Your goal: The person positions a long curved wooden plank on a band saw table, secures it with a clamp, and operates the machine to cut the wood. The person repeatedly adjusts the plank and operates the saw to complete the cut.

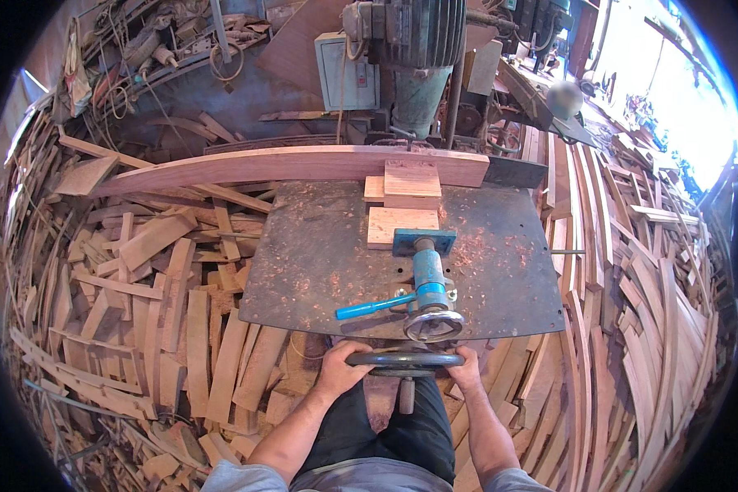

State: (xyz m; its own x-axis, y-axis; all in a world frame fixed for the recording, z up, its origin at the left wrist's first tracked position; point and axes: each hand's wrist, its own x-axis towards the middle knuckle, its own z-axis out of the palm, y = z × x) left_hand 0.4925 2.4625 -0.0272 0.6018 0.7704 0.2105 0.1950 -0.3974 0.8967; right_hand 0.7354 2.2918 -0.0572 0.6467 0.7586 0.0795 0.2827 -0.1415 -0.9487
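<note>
Both my hands grip a dark round handwheel [406,359] at the front edge of a metal machine table [320,246]. My left hand [344,366] is closed round the wheel's left rim, my right hand [465,366] round its right rim. A crank handle [406,395] hangs from the wheel. Just beyond stands a blue clamp [429,275] with a lever [375,307] and a smaller chrome handwheel [435,325]. Its plate faces wooden blocks [403,223], and another block [412,180] stands against a long, slightly curved board [303,166] across the table's far side.
A large motor [422,33] and a grey switch box [347,71] stand behind the board. Wood offcuts [160,242] pile up on the left, long wooden strips [582,328] on the right. Shavings [512,246] lie on the table. Cluttered shelving [172,49] is at the far left.
</note>
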